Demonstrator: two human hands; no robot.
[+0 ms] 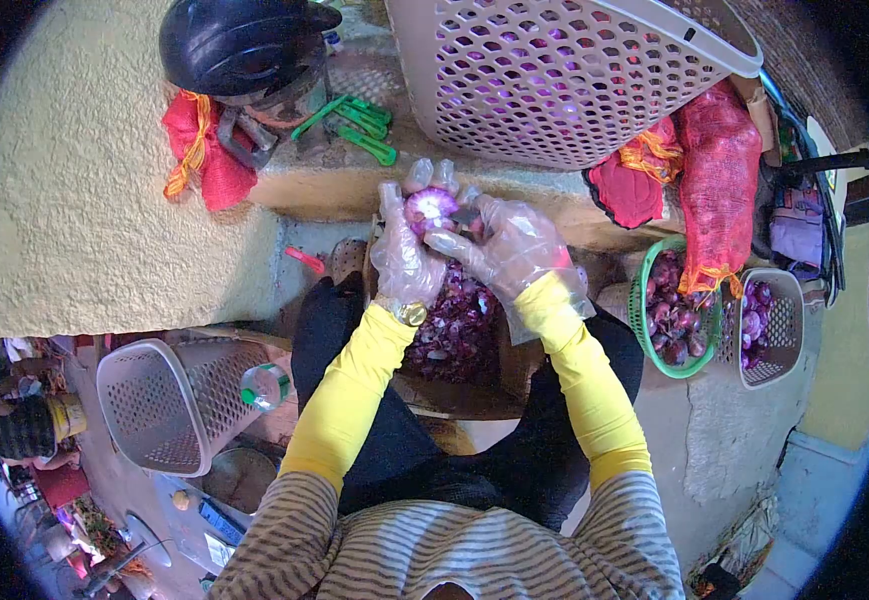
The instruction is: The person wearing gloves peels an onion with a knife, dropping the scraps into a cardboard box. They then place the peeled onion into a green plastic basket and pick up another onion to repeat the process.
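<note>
In the head view, my left hand [404, 258], in a clear plastic glove, is closed around a purple-and-white onion [429, 208]. My right hand [516, 245], gloved the same way, is closed on a small knife [467, 216] whose dark blade shows beside the onion; its handle is hidden by my fingers. Both hands are above an open box [449, 411] between my legs. Purple onion skins [459, 335] fill the part of the box that shows.
A large perforated basket [574, 90] stands ahead on a ledge, near green cutters [366, 130] and a black helmet [239, 45]. Red mesh sacks [719, 170], a green basket of onions [676, 372] and a smaller crate [782, 330] are at right. Another basket [154, 410] is at left.
</note>
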